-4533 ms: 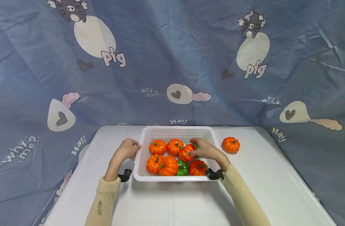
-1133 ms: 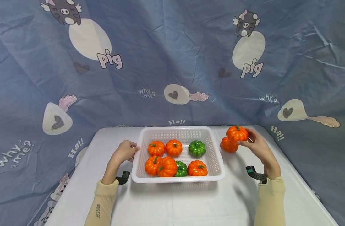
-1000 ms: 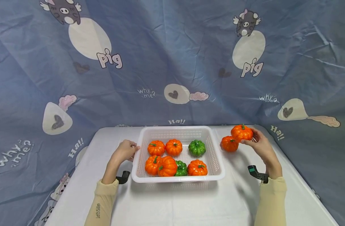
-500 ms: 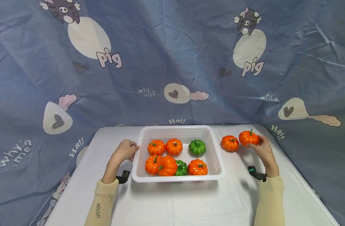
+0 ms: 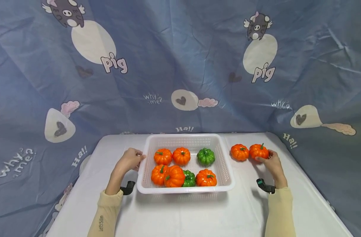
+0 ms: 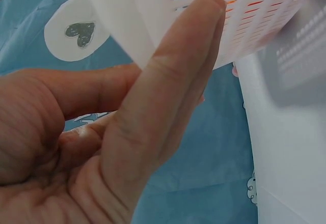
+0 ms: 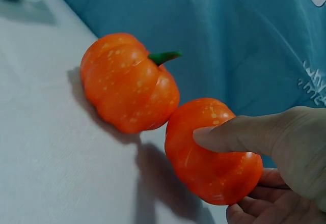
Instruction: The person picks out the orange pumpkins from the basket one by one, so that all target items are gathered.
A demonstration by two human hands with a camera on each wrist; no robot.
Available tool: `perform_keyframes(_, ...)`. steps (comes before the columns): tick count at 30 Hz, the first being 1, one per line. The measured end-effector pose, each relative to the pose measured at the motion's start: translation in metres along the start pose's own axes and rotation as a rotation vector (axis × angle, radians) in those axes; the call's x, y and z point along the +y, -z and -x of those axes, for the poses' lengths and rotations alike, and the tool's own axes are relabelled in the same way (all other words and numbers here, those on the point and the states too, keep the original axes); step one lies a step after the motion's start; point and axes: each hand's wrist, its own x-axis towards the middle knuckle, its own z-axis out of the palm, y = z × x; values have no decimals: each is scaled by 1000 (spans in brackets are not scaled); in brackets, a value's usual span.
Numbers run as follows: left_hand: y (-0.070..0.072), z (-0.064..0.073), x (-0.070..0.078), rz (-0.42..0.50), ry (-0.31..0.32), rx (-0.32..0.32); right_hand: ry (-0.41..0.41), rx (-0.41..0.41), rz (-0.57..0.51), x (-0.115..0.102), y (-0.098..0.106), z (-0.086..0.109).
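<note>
My right hand (image 5: 273, 164) holds a small orange pumpkin (image 5: 258, 150) with a green stem, thumb on its near side and fingers behind. A second orange pumpkin (image 5: 239, 152) sits just left of it on the table; in the right wrist view the held pumpkin (image 7: 214, 178) and the other pumpkin (image 7: 127, 84) appear to touch. Whether the held one rests on the table I cannot tell. On the left, my left hand (image 5: 129, 159) pinches the side rim of a white plastic basket (image 5: 184, 190); the left wrist view shows fingers against its slotted wall (image 6: 244, 25).
Inside the basket lie several orange pumpkins (image 5: 181, 156) and two green ones, one at the back right (image 5: 205, 156) and one in the front row (image 5: 188, 178). A white cloth (image 5: 180, 214) covers the table. A blue printed curtain (image 5: 156, 65) hangs behind and at both sides.
My right hand lifted an orange pumpkin out of the basket, carried it right past the one on the table, and lowered it beside that one. My left hand stays at the basket's rim.
</note>
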Motion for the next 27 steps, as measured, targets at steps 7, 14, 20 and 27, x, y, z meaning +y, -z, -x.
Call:
perform_keyframes(7, -1, 4, -2, 3, -5, 10, -13, 30, 67, 9, -8, -4)
perform_keyframes(14, -4, 6, -5, 12, -12, 18, -11, 24, 67, 13, -9, -2)
perform_keyframes(20, -4, 5, -4, 3, -13, 25, 7, 20, 106, 3, -6, 0)
perform_keyframes(27, -4, 5, -3, 16, -25, 35, 143, 0, 151, -27, -4, 10)
